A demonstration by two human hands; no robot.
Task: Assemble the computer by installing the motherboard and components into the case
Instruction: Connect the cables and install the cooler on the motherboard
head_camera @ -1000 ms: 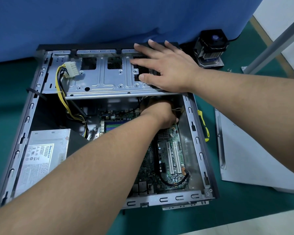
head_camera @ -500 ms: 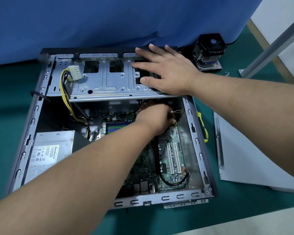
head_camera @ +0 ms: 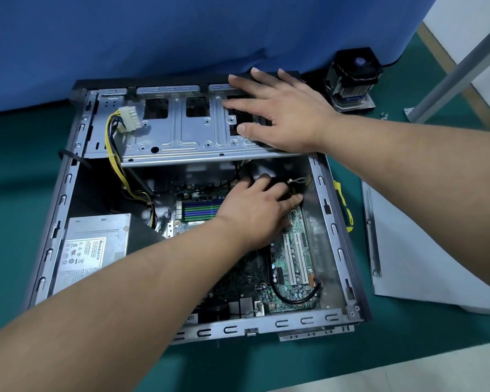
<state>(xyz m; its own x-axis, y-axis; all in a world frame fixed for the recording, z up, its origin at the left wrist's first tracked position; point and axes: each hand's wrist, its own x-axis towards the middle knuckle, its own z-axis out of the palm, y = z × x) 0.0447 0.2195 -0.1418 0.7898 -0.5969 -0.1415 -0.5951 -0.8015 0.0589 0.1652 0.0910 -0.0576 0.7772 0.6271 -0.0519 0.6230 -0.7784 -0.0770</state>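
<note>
Green mat (head_camera: 17,193), left hand (head_camera: 255,210) reaching into case (head_camera: 334,230), grip unclear, right hand (head_camera: 283,114) flat on drive cage (head_camera: 181,137).

The white label (head_camera: 81,257) on the power supply (head_camera: 96,230) carries a blue brand word, too blurred to read; its small print is illegible.

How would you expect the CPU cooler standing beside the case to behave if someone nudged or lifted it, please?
The CPU cooler looks tall over a small base, so a push near the fan could tip it. Its metal fins suggest it is heavy for its size, and thin enough to bend if squeezed. A cable trails behind it and might snag.
</note>
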